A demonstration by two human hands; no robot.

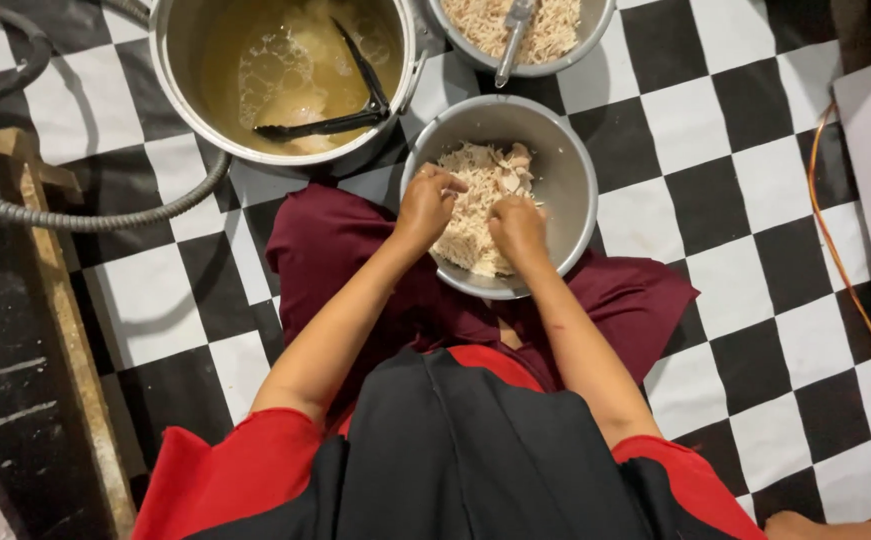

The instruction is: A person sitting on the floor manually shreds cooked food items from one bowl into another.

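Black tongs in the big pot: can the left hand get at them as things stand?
Probably yes. The tongs lie on top of the broth, handle end toward the pot rim nearest the left hand, which sits in the shredded meat. Nothing lies between.

top: red short sleeves, lower frame
apron: black, over the front
legs: maroon cloth [335,250], mid-frame
arms: bare

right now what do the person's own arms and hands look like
Both arms are bare from the short red sleeves down. The left hand and right hand wear no gloves, and no rings or watch are visible. The right forearm shows a small reddish mark. A black apron covers the front.
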